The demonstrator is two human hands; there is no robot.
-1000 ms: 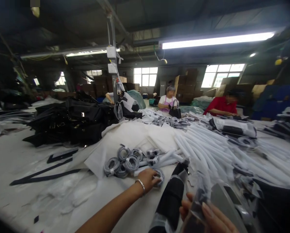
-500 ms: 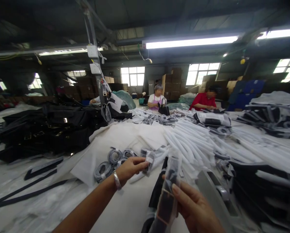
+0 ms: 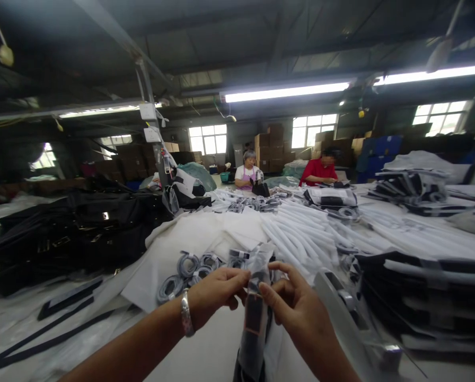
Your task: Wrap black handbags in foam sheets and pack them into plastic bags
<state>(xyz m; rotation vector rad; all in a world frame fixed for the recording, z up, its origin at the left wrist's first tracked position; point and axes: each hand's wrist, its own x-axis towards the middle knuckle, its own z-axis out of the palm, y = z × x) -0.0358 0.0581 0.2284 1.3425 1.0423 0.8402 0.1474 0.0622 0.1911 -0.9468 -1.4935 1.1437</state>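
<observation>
A black strap with a rectangular buckle, wrapped in clear plastic point(image 3: 255, 313), stands lengthwise in front of me. My right hand point(image 3: 297, 307) is closed on its upper right side, with thumb in front and index finger along the edge. My left hand point(image 3: 223, 289), with a silver bracelet on its wrist, pinches at the wrap's left edge near the buckle. Whether a small piece is between the left fingertips is hidden. Just behind my left hand lie several grey coiled cords point(image 3: 187, 265) with white bands. To the right sits a grey tape dispenser point(image 3: 341, 300).
Black bags point(image 3: 110, 217) are heaped at the left, with loose black straps point(image 3: 62, 334) before them. White padded tubes point(image 3: 297, 225) spread across the table's middle. Black items point(image 3: 420, 297) are stacked at the right. Two people sit across the table, near a metal post point(image 3: 160, 159).
My left hand has moved right, from beside the coils to the wrapped strap. The strap is more upright and slightly left, my right hand with it. The view has shifted.
</observation>
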